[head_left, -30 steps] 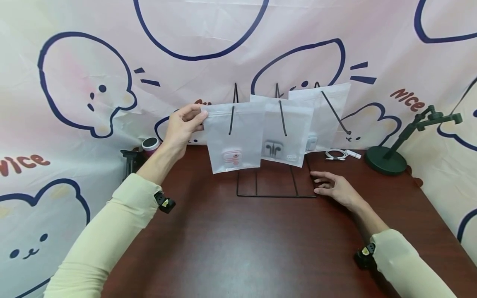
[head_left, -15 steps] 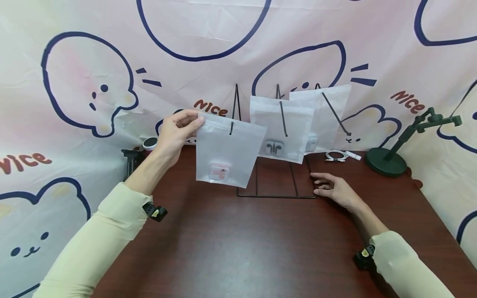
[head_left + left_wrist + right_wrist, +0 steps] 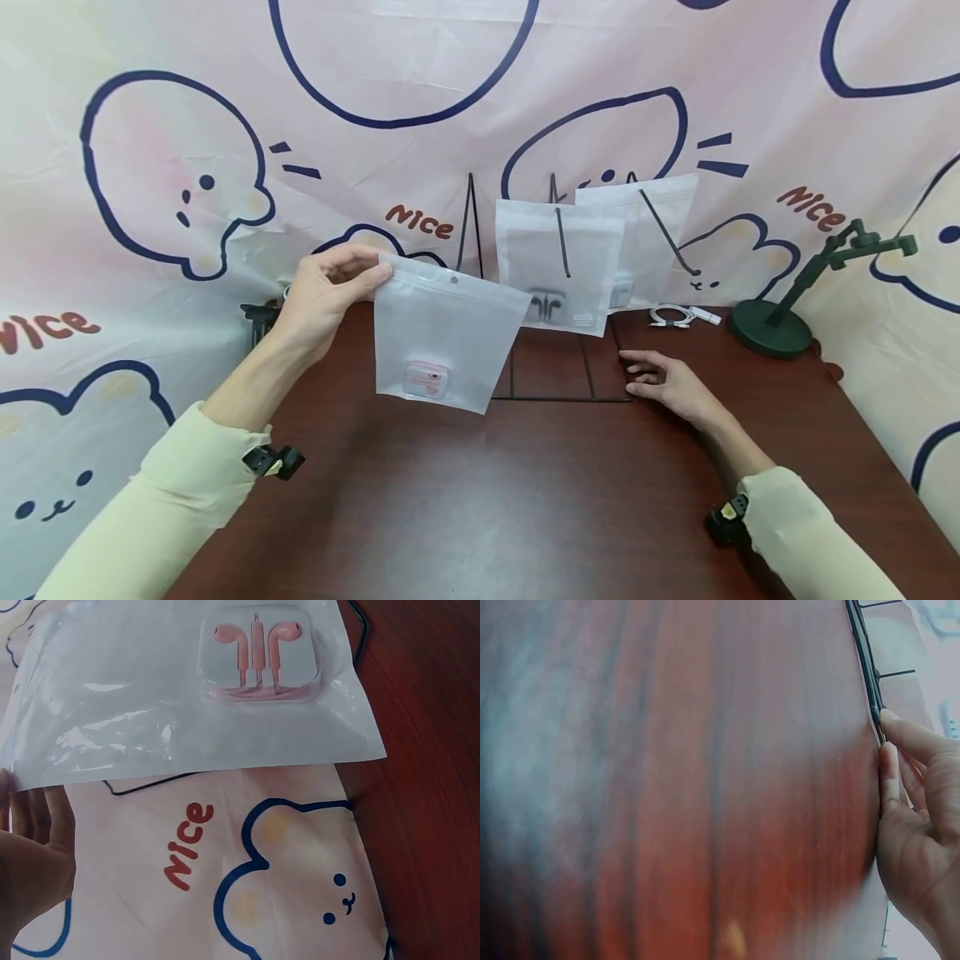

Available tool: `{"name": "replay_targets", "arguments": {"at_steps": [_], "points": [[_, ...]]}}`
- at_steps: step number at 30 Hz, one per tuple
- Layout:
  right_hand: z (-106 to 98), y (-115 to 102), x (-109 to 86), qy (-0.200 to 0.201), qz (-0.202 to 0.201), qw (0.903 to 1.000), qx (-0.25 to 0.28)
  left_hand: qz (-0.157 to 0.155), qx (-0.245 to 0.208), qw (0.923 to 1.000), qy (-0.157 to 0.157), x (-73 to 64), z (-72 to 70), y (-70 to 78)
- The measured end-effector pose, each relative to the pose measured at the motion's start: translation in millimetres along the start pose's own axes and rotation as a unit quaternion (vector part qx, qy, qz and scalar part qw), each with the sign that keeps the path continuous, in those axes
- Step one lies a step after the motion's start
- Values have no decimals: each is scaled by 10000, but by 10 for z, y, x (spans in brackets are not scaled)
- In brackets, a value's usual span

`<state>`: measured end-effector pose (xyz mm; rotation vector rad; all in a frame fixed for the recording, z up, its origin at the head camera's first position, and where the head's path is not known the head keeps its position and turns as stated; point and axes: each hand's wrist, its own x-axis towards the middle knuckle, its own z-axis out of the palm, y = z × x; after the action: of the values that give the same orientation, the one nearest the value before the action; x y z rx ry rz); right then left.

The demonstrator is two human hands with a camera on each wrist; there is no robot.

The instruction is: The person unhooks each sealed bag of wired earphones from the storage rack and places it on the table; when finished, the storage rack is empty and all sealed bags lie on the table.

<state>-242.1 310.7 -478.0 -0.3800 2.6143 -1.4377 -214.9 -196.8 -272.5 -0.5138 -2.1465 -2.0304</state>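
My left hand (image 3: 326, 296) pinches the upper left corner of a white zip bag (image 3: 438, 329), which tilts in front of the wire display rack (image 3: 555, 399). Pink earphones (image 3: 257, 656) in a clear case show through this bag in the left wrist view, and a small hang hole sits near its top edge. Two more zip bags hang on the rack's hooks: a middle bag (image 3: 528, 254) with dark earphones (image 3: 546, 307) and a right-hand bag (image 3: 641, 246). Thumb and fingers of my right hand (image 3: 671, 387) hold the front right corner of the rack's base.
A white cable (image 3: 670, 317) lies behind the right hand, beside a green stand (image 3: 772, 327) on the brown table (image 3: 450, 500). A black stand (image 3: 258, 318) is partly hidden behind the left hand. Patterned cloth (image 3: 420, 67) covers the wall.
The bag with pink earphones has come off the left hook, moving toward me, down and slightly left with my left hand. My right hand stays at the rack's corner.
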Motion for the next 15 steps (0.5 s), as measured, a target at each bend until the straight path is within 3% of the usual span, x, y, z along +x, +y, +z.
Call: {"name": "replay_targets", "arguments": {"at_steps": [8,15], "points": [[8,6,-12,42,-92,9999,6,75,125,9999,25,-166,-165,78],[13,-30,-25,43,-45,10000,68,256,-454,9986,126,-346,-407,0]]}}
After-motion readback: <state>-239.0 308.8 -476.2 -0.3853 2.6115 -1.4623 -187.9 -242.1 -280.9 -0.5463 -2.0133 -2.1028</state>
